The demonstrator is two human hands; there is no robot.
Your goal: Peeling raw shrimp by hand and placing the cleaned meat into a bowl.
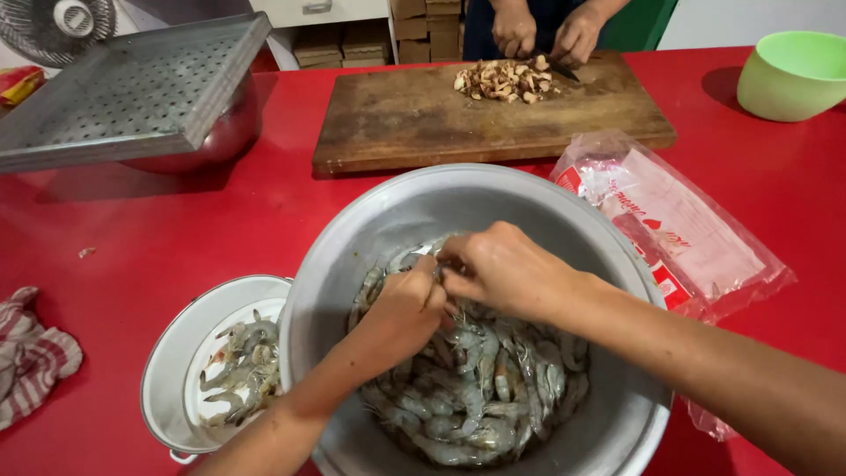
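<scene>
A heap of raw grey shrimp (480,388), shells on, lies tangled in the bottom of a large, round metal basin (370,229). One shrimp (434,264) is lifted above the heap, pinched from both ends.

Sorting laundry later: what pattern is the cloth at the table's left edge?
Red and white stripes on the cloth, clearest in the head view.

Bright, even indoor light falls from above; the red table (176,238) shows soft sheen rather than hard glare; the metal basin (370,229) rim gleams palely; shadows under the green bowl (793,75) and perforated tray (132,88) are short and soft; focus is sharp at centre; the edges bend slightly from a wide lens.
</scene>
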